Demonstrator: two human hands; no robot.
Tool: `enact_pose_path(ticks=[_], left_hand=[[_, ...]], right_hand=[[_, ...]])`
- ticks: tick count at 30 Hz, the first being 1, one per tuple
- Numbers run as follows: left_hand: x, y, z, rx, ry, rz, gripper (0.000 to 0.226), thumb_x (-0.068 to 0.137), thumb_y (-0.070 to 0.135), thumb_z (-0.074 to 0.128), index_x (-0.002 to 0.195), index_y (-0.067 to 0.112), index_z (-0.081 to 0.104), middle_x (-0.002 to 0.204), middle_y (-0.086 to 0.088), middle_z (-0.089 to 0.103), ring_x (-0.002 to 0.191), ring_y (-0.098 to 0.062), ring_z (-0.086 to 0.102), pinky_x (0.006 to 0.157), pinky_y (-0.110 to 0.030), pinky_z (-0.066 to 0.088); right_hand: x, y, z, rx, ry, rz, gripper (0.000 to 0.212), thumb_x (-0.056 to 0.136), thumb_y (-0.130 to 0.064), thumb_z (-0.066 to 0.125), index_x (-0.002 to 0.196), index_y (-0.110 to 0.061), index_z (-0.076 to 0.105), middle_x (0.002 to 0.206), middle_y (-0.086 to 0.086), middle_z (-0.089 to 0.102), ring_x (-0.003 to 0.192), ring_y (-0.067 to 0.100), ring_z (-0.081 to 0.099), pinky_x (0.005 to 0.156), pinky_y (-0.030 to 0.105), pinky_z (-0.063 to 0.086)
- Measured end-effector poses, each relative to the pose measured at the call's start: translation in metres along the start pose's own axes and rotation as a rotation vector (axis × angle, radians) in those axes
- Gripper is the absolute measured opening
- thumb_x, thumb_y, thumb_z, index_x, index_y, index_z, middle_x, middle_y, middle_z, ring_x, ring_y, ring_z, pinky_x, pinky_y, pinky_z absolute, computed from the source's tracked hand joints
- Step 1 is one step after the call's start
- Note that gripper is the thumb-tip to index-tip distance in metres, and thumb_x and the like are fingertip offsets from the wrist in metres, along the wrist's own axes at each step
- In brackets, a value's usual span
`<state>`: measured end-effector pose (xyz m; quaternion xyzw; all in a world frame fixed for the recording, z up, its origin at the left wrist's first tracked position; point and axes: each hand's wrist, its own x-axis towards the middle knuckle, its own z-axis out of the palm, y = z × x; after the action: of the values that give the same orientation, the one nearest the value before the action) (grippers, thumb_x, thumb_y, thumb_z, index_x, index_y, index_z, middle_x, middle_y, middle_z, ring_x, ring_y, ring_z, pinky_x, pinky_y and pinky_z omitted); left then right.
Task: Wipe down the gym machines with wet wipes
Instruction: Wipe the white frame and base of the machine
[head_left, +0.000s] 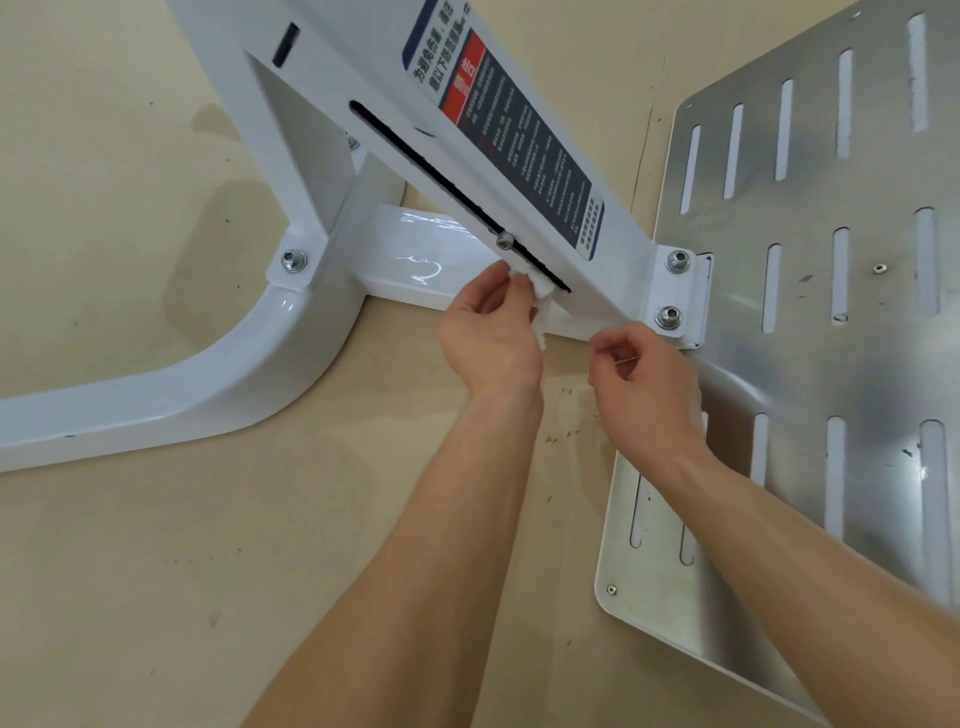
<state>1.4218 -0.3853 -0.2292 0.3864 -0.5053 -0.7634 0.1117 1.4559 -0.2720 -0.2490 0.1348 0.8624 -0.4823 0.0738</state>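
Note:
A white gym machine frame (332, 171) rises from the floor, its slanted beam carrying a dark warning label (524, 140) and a long black slot (447, 187). My left hand (491, 338) is shut on a crumpled white wet wipe (540, 296) and presses it against the lower end of that slot. My right hand (647, 379) hovers just below the beam's lower edge, fingers curled in a pinch with nothing clearly in them. A low white crossbar (415, 260) behind the hands shines wet.
A slotted metal footplate (831, 291) lies to the right, bolted to the beam's white bracket (675, 291). The curved white base tube (171, 384) sweeps left. The beige floor (260, 545) shows damp patches and small dark specks.

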Motion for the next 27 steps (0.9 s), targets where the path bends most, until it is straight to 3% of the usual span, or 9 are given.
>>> enact_pose_path(ticks=[5, 7, 9, 12, 16, 20, 21, 24, 27], left_hand=[[-0.008, -0.006, -0.003, 0.194, -0.032, -0.069, 0.012, 0.085, 0.011, 0.078, 0.094, 0.014, 0.071, 0.085, -0.004, 0.076, 0.072, -0.009, 0.073, 0.077, -0.025, 0.059], [-0.01, 0.003, -0.012, 0.2, -0.099, -0.081, 0.012, 0.086, 0.008, 0.077, 0.097, 0.008, 0.073, 0.088, -0.009, 0.076, 0.077, -0.015, 0.073, 0.077, -0.026, 0.06], [-0.015, 0.011, -0.021, 0.239, -0.174, -0.081, 0.014, 0.087, 0.007, 0.076, 0.1, 0.006, 0.074, 0.091, -0.011, 0.076, 0.081, -0.018, 0.073, 0.08, -0.028, 0.06], [-0.022, 0.018, -0.031, 0.284, -0.258, -0.097, 0.016, 0.088, 0.011, 0.074, 0.104, 0.007, 0.076, 0.097, -0.01, 0.077, 0.091, -0.022, 0.074, 0.083, -0.028, 0.059], [-0.027, 0.032, -0.038, 0.38, -0.405, -0.129, 0.014, 0.093, 0.013, 0.069, 0.105, 0.014, 0.076, 0.098, -0.004, 0.076, 0.087, -0.014, 0.071, 0.078, -0.022, 0.058], [-0.019, 0.044, -0.048, 0.487, -0.376, -0.078, 0.017, 0.096, 0.014, 0.064, 0.108, 0.019, 0.075, 0.099, 0.0, 0.072, 0.082, -0.009, 0.066, 0.077, -0.024, 0.058], [-0.017, 0.046, -0.052, 0.511, -0.346, -0.063, 0.016, 0.096, 0.015, 0.064, 0.107, 0.02, 0.074, 0.1, 0.0, 0.072, 0.083, -0.01, 0.066, 0.077, -0.025, 0.058], [-0.012, 0.053, -0.062, 0.573, -0.303, -0.058, 0.013, 0.096, 0.017, 0.064, 0.105, 0.019, 0.073, 0.097, 0.0, 0.07, 0.086, -0.013, 0.067, 0.08, -0.031, 0.059], [-0.01, 0.059, -0.071, 0.594, -0.278, -0.086, 0.011, 0.096, 0.018, 0.063, 0.101, 0.021, 0.073, 0.097, 0.002, 0.071, 0.089, -0.016, 0.069, 0.082, -0.033, 0.059]], right_hand=[[-0.005, -0.016, 0.0, -0.005, 0.009, -0.016, 0.017, 0.095, -0.021, 0.054, 0.099, -0.033, 0.065, 0.086, -0.014, 0.069, 0.078, 0.001, 0.063, 0.069, 0.023, 0.046], [-0.006, -0.025, -0.004, 0.062, -0.029, -0.045, 0.019, 0.098, -0.022, 0.053, 0.107, -0.033, 0.065, 0.092, -0.014, 0.07, 0.081, 0.001, 0.066, 0.074, 0.025, 0.051], [-0.01, -0.036, -0.007, 0.199, -0.104, -0.072, 0.022, 0.1, -0.025, 0.054, 0.112, -0.035, 0.069, 0.095, -0.013, 0.072, 0.083, 0.007, 0.07, 0.08, 0.036, 0.058], [-0.019, -0.048, -0.007, 0.271, -0.182, -0.082, 0.016, 0.1, -0.031, 0.061, 0.103, -0.04, 0.073, 0.092, -0.013, 0.075, 0.085, 0.011, 0.072, 0.082, 0.043, 0.06], [-0.014, -0.053, -0.01, 0.352, -0.069, 0.008, 0.004, 0.092, -0.02, 0.071, 0.093, -0.023, 0.074, 0.083, -0.006, 0.075, 0.079, 0.015, 0.072, 0.08, 0.04, 0.061], [0.008, -0.061, -0.013, 0.183, 0.127, -0.103, 0.007, 0.09, -0.018, 0.071, 0.089, -0.024, 0.069, 0.087, -0.01, 0.071, 0.076, -0.001, 0.065, 0.069, 0.01, 0.048], [0.013, -0.064, -0.011, 0.15, 0.151, -0.132, 0.005, 0.091, -0.019, 0.069, 0.092, -0.023, 0.07, 0.091, -0.009, 0.07, 0.078, -0.002, 0.064, 0.068, 0.008, 0.046], [0.026, -0.065, -0.002, 0.052, 0.201, -0.193, 0.014, 0.095, -0.018, 0.063, 0.104, -0.022, 0.072, 0.101, -0.005, 0.068, 0.087, 0.006, 0.064, 0.08, 0.017, 0.049], [0.028, -0.054, -0.001, -0.016, 0.223, -0.133, 0.019, 0.098, -0.016, 0.058, 0.11, -0.02, 0.072, 0.104, -0.002, 0.067, 0.095, 0.017, 0.065, 0.087, 0.026, 0.049]])
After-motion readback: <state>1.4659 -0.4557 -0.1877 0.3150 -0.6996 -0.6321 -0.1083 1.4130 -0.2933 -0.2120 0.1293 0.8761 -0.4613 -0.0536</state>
